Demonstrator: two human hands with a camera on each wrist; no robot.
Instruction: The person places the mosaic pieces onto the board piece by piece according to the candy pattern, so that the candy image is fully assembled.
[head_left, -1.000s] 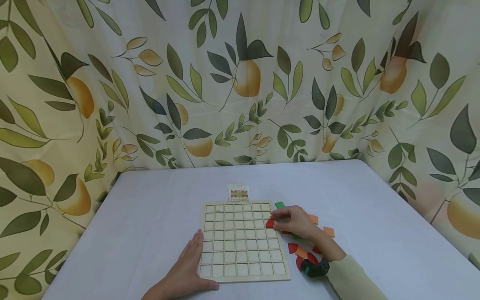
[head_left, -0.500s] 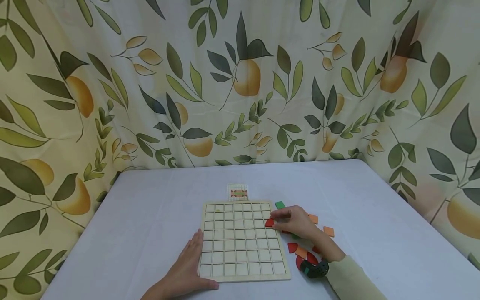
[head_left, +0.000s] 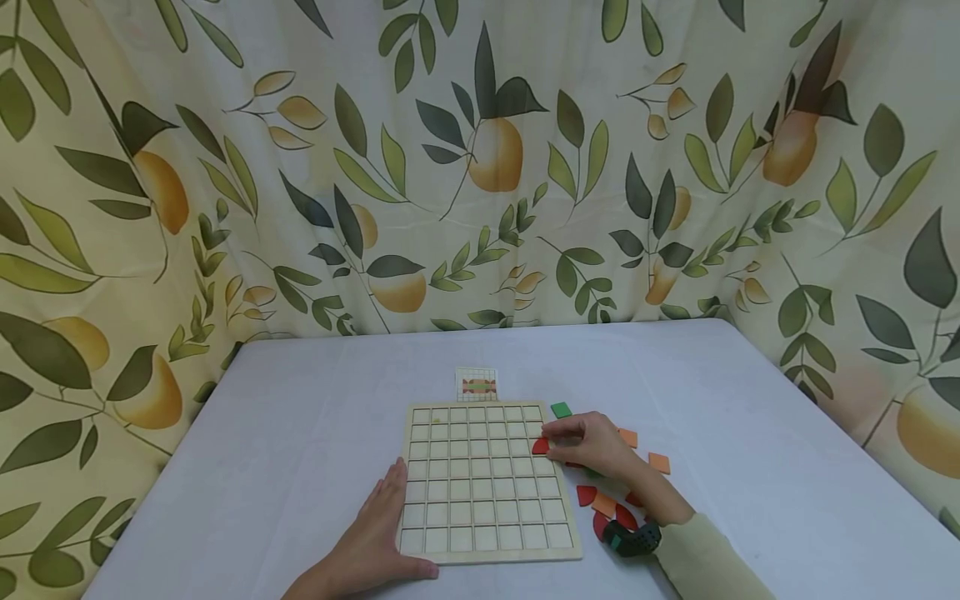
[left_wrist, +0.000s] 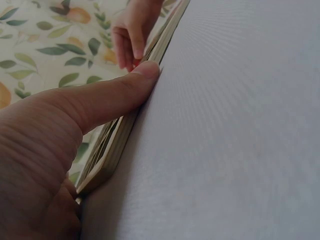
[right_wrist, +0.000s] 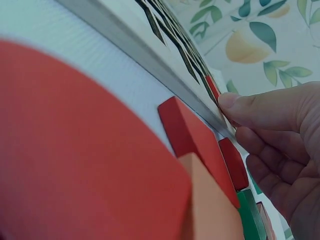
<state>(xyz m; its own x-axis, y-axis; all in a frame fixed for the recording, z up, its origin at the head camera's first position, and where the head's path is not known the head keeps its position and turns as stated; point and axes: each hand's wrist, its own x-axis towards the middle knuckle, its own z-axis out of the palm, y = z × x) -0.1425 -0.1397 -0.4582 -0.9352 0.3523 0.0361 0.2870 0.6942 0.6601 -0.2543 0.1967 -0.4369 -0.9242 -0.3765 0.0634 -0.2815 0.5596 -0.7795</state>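
A wooden grid board (head_left: 491, 557) lies on the white-covered table in the head view. My left hand (head_left: 375, 537) rests at its near left corner, fingers straight along the left side and thumb along the front edge. In the left wrist view the thumb (left_wrist: 112, 97) presses on the board's rim (left_wrist: 107, 167). My right hand (head_left: 592, 442) reaches over the right rim and pinches a red curved-edged piece (head_left: 540, 447) at a cell of the rightmost column. The right wrist view shows thumb and fingertips on that red piece (right_wrist: 212, 87), which is partly hidden.
Red pieces (head_left: 587, 496), orange squares (head_left: 659, 463) and a green piece (head_left: 561, 409) lie loose right of the board, some under my right wrist with its dark strap device (head_left: 633, 539). A small pattern card (head_left: 477, 385) lies beyond the board. A fruit-print curtain (head_left: 480, 250) hangs behind.
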